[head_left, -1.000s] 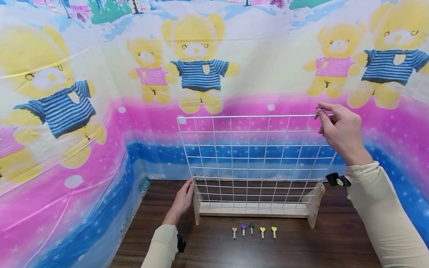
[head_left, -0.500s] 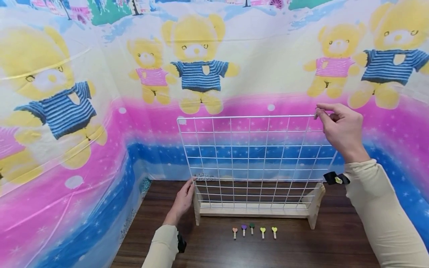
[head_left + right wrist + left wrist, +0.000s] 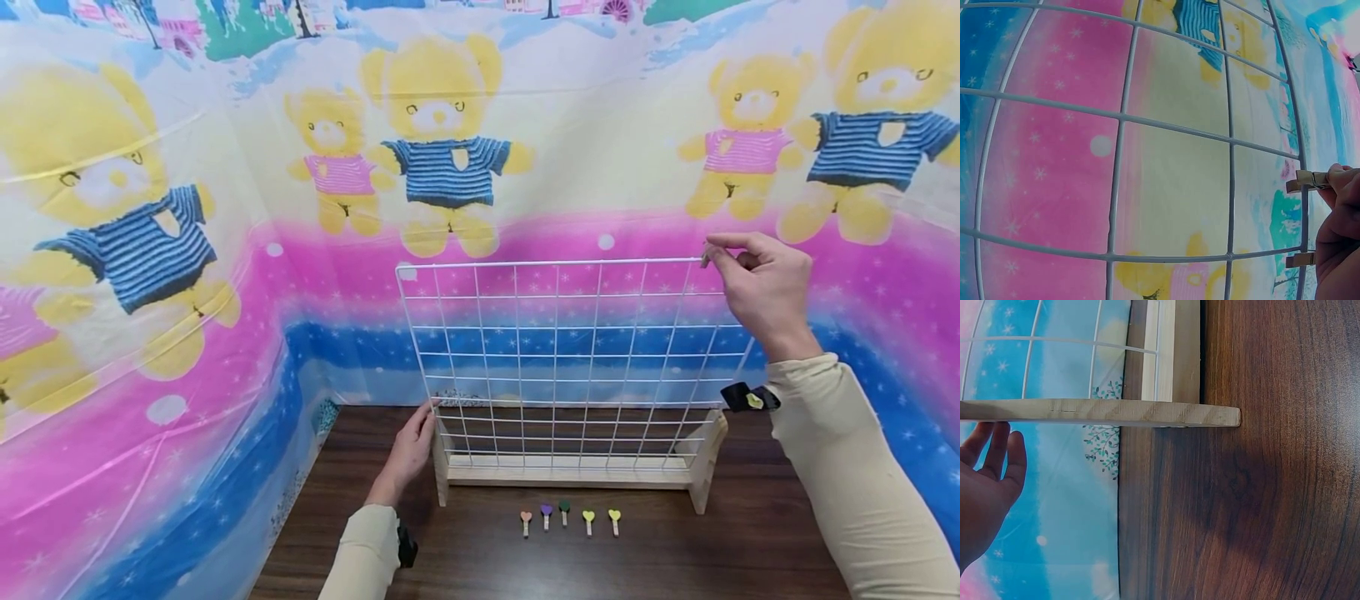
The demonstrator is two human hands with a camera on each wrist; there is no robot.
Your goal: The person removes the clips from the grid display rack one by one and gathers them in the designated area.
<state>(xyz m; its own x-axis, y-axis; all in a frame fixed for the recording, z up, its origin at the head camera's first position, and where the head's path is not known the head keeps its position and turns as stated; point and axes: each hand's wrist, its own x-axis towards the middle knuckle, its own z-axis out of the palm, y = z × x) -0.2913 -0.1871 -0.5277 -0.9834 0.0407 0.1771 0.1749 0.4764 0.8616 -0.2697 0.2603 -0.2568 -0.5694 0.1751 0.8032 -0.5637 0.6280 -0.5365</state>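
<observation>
A white wire grid point(image 3: 557, 354) stands upright in a pale wooden stand point(image 3: 570, 477). At the top wire's right end, my right hand point(image 3: 768, 287) pinches a small wooden clothespin point(image 3: 1310, 180) between thumb and finger. In the right wrist view its jaws overlap that wire. A second clothespin point(image 3: 1299, 259) sits on the same wire, partly behind the hand. My left hand point(image 3: 408, 446) has its fingertips at the stand's left side piece point(image 3: 1147, 412), fingers fairly straight and holding nothing.
On the dark wooden table point(image 3: 675, 558), in front of the stand, lie several small clothespins with heart tops: orange point(image 3: 526, 522), purple point(image 3: 546, 515), dark green point(image 3: 564, 511) and yellow point(image 3: 588, 521). A bear-print cloth point(image 3: 600, 167) hangs behind and at the sides.
My right hand has shifted very slightly left at the top wire, still pinching the clothespin. The left hand keeps its place at the stand.
</observation>
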